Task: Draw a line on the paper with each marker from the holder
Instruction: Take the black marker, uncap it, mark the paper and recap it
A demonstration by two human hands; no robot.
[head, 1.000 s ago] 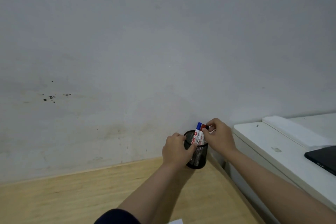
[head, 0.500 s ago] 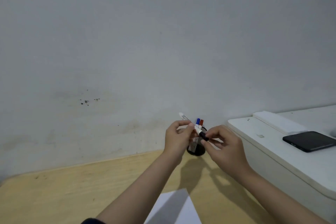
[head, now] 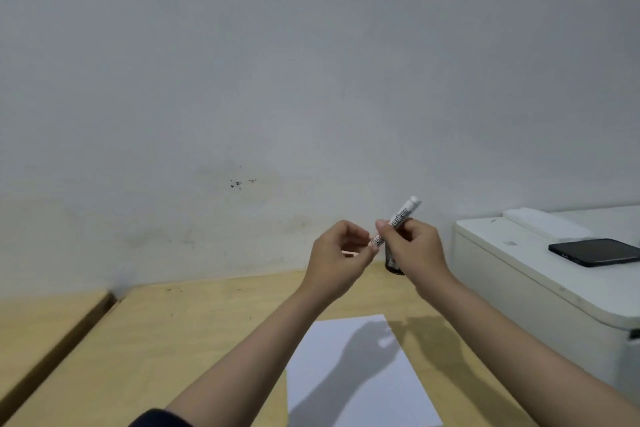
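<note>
While the paper [head: 353,371] below your hands shows no line that can be made out, the job reads as barely begun: you have one marker [head: 398,220] out of the holder [head: 394,262], and its cap looks to be the thing in hand. Every line is yet to be drawn, as far as this view shows, and the other markers cannot be seen (your right hand covers most of the holder).

Your right hand [head: 414,246] makes the main grip: fingers curled and pressed together around the white barrel, thumb on top, with the far end of the marker sticking up and away past your knuckles toward the wall. Your left hand [head: 334,256] meets the near, lower end of the same marker, fingertips pinched on what is probably the cap; whether the cap is on or already loose cannot be told, since your fingers hide that end.

Both hands are raised above the worktop [head: 207,340], touching nothing but the marker. The holder sits just behind and beneath your right grip, against the wall. The paper lies on the worktop nearer to you than either grip, under your forearms, carrying only their shadow. Off to the right of your right grip stands a white printer [head: 519,281] with a dark phone [head: 594,251] on top.
</note>
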